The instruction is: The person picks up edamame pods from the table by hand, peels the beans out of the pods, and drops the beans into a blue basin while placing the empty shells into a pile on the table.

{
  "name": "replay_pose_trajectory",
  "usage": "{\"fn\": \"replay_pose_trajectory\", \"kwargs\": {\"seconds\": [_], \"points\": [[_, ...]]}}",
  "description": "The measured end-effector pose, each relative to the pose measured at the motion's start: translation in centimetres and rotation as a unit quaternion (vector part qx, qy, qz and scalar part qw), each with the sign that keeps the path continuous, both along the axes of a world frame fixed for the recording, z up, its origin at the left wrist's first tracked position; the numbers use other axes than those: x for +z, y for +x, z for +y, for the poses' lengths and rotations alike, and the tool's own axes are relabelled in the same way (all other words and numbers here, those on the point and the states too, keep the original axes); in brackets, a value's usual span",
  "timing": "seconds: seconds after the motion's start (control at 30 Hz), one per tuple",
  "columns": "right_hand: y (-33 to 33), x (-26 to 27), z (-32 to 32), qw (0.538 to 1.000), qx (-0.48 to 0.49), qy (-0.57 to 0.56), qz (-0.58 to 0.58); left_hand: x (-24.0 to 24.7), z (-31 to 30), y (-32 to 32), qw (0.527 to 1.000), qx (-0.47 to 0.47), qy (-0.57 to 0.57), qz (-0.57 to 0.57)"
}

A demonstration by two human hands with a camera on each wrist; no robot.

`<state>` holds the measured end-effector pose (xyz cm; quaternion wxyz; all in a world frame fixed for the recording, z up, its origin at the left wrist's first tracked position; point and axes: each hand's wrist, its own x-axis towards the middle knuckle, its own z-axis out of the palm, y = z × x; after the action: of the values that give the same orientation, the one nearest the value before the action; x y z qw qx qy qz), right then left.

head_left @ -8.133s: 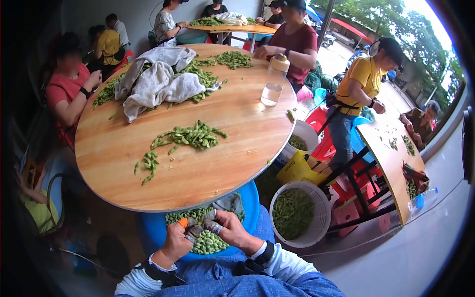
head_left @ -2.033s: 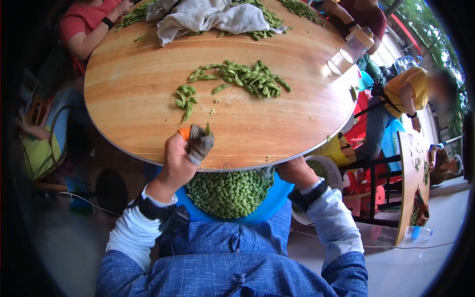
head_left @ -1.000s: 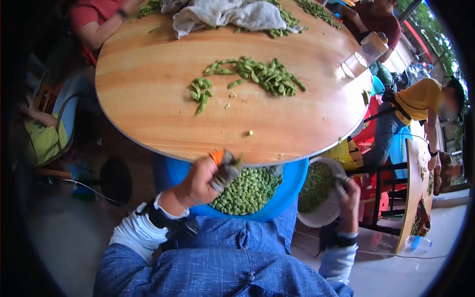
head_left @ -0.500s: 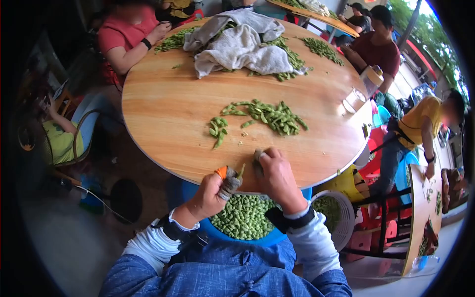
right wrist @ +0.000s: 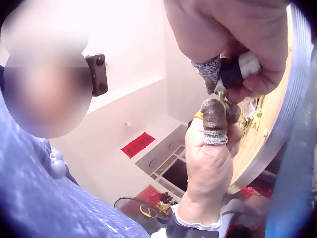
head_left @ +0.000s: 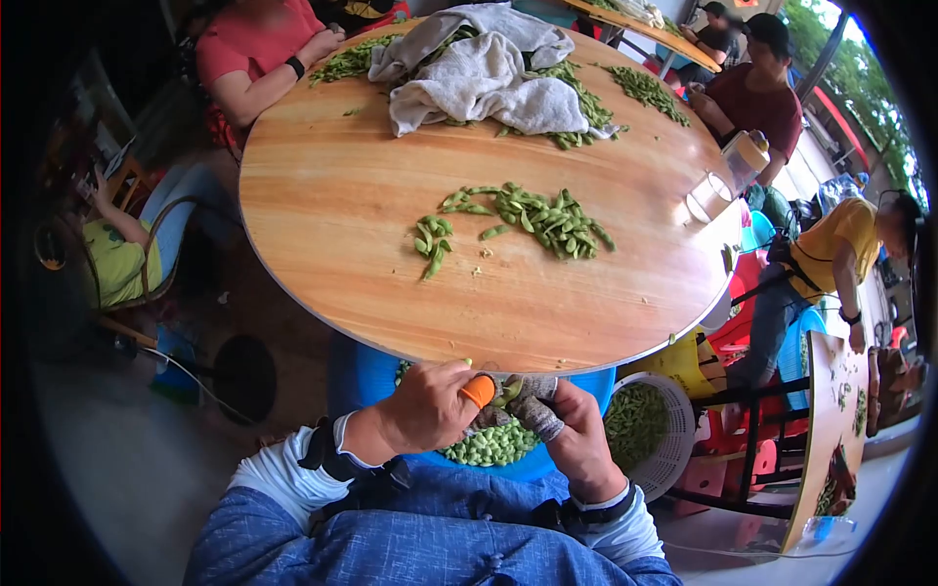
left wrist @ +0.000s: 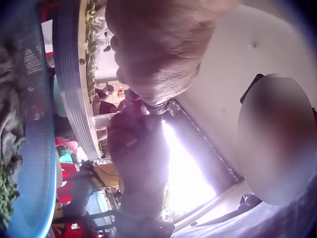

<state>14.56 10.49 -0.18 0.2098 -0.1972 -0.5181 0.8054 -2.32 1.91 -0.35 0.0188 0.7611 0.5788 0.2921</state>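
Note:
Just off the near table edge, both hands meet around a green edamame pod [head_left: 508,392]. My left hand [head_left: 426,406], with an orange cover [head_left: 478,390] on one finger, grips the pod from the left. From the right, my right hand [head_left: 580,436] pinches at it with fingers in grey knitted covers [head_left: 535,414]. The right wrist view shows the pod's thin green end [right wrist: 222,99] between the covered fingertips; the fingers hide most of it. Beneath the hands, shelled green beans [head_left: 491,446] lie in a blue basin [head_left: 360,386] at the lap.
On the round wooden table [head_left: 332,244] lie a loose pile of pods [head_left: 552,223], a grey cloth [head_left: 489,83] over more pods, and a clear bottle [head_left: 745,156]. A white basket of pods [head_left: 674,430] stands right of the basin. Several people sit or stand around.
The right hand went from beside the white basket up over the table edge, then down to meet the left hand at the pod. The left hand has turned. The head view has shifted.

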Motion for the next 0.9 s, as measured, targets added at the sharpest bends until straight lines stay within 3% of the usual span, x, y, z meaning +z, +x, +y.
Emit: {"fn": "replay_pose_trajectory", "kwargs": {"seconds": [0.1, 0.4, 0.5, 0.9], "points": [[-0.2, -0.5, -0.4, 1.000, -0.013, -0.010, -0.004, 0.2, 0.0, 0.1, 1.000, -0.006, -0.011, 0.018], [-0.3, -1.6, -0.6, 0.999, -0.034, -0.010, -0.014, -0.2, -0.5, 0.5, 0.959, 0.011, -0.203, -0.198], [-0.3, -1.6, -0.6, 0.999, -0.028, -0.006, -0.018, 0.4, -0.3, 0.3, 0.952, 0.006, -0.195, -0.237], [-0.2, -1.0, -0.7, 1.000, -0.025, -0.019, -0.002, 1.1, 0.4, -0.1, 0.942, -0.034, -0.232, -0.242]]}}
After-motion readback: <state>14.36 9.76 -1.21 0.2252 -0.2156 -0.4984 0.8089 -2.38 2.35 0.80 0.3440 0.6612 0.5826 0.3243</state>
